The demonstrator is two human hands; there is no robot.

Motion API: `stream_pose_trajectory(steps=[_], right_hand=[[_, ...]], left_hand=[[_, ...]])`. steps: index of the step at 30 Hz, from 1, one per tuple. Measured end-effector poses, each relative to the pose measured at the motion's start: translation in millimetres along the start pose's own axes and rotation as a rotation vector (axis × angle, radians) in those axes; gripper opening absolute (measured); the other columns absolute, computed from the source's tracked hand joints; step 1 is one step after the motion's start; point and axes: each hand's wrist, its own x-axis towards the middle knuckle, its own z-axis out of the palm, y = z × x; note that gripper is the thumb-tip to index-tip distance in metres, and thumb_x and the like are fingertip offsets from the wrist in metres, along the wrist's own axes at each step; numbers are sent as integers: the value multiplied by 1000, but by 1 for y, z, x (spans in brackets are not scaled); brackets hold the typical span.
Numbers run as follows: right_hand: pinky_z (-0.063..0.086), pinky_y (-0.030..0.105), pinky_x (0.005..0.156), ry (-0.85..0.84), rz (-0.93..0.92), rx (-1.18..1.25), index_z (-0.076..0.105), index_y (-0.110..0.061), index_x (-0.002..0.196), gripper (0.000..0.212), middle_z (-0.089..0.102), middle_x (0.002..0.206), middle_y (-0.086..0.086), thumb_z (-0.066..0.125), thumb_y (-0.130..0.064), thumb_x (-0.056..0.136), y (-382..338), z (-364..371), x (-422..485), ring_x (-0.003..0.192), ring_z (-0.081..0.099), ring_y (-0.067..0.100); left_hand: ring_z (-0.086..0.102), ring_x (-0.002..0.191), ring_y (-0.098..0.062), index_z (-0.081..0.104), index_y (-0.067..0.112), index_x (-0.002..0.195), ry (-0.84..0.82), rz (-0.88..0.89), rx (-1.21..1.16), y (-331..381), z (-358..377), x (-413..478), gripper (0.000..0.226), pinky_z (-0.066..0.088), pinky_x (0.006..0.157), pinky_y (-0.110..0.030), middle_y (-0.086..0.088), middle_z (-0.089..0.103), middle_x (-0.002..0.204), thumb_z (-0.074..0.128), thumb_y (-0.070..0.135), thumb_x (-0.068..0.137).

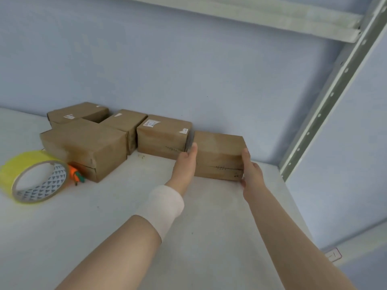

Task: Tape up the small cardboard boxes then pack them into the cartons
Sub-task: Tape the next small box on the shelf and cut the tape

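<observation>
Here, both hands reach forward over a white shelf (209,216) to the small brown rectangular cardboard end box (218,155), the last on the right in a row along the pale blue wall (188,59). The left hand (184,162), with a white cloth band (165,206) round its wrist, takes the box's left end: the thumb lies up the front corner and the fingers go out of sight into the narrow gap beside the neighbouring box. The right hand (251,172) takes the right end, thumb on the front edge and fingers wrapped round the side. Each grip is clamped on the end box, which sits flat on the shelf with a dark dotted line across its front.

Just left of it stands a brown cardboard labelled box (163,136) with white stickers on top. Further left sit three more brown cardboard boxes: a middle box (125,122) against the wall, a back box (77,114) in the far corner, and a larger front box (85,147) nearer the camera. A wide roll of yellow packing tape (33,176) stands on edge at the left, just beside the front box, with a small orange and green object (76,174) between them; what it is cannot be told. A grey perforated metal upright (335,86) rises at the right of the shelf.
</observation>
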Motion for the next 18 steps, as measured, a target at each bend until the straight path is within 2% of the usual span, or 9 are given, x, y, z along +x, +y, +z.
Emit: stream_pose_trajectory(steps=[2,5,7,9,11,13,14,16,18], right_hand=[[38,40,106,1,-19,41,49,-19,116,56,54,116,-3,59,-60,79,-2,-3,0,113,50,18],[46,38,95,-43,-54,135,49,-20,114,47,56,107,-4,65,-48,80,-13,-5,-12,101,56,14],[48,36,93,-22,-144,153,47,-21,117,44,57,112,-2,67,-39,82,-24,-3,-24,98,57,10],[45,35,98,23,-290,141,44,-25,123,48,53,126,0,69,-30,82,-33,1,-39,107,55,10],[43,27,98,69,-522,35,39,-31,128,60,47,132,-8,72,-25,79,-38,6,-58,113,51,2],[38,24,100,125,-840,-248,35,-29,135,76,42,135,-9,75,-27,71,-37,14,-82,122,43,3],[36,24,100,141,-1006,-415,34,-23,137,82,40,140,-3,75,-30,67,-35,19,-92,127,39,10],[38,24,99,159,-1284,-668,40,-10,136,84,38,142,11,75,-36,64,-31,30,-111,129,37,21],[42,35,99,138,-1509,-824,44,-6,130,76,39,140,20,76,-27,64,-29,41,-125,128,39,29]], left_hand=[[47,77,-15,39,25,72,0,20,-18,-2,2,0,41,39,74,-30,2,48,83,36,62,89],[45,72,-13,36,27,69,-6,46,-17,1,-1,-1,35,42,80,-34,4,45,78,43,54,91],[52,84,-15,47,22,85,-33,59,-58,5,-4,1,25,45,93,-38,1,51,88,44,46,94],[54,94,-18,52,13,110,-89,22,-104,13,-10,0,29,46,97,-39,-3,55,102,45,36,95],[52,103,-18,44,13,131,-136,-14,-120,27,-19,-3,45,46,96,-37,-3,52,119,48,36,93],[47,120,-19,36,22,141,-228,-21,-138,45,-34,-10,66,47,96,-40,4,44,136,55,53,86],[46,123,-20,36,25,140,-296,-36,-181,55,-43,-15,74,48,95,-43,5,43,138,57,62,79],[56,115,-23,51,25,128,-450,-110,-302,73,-64,-20,80,52,89,-48,-1,56,129,62,73,65],[65,104,-28,60,15,111,-560,-224,-400,86,-86,-22,87,53,85,-52,-11,65,117,67,77,51]])
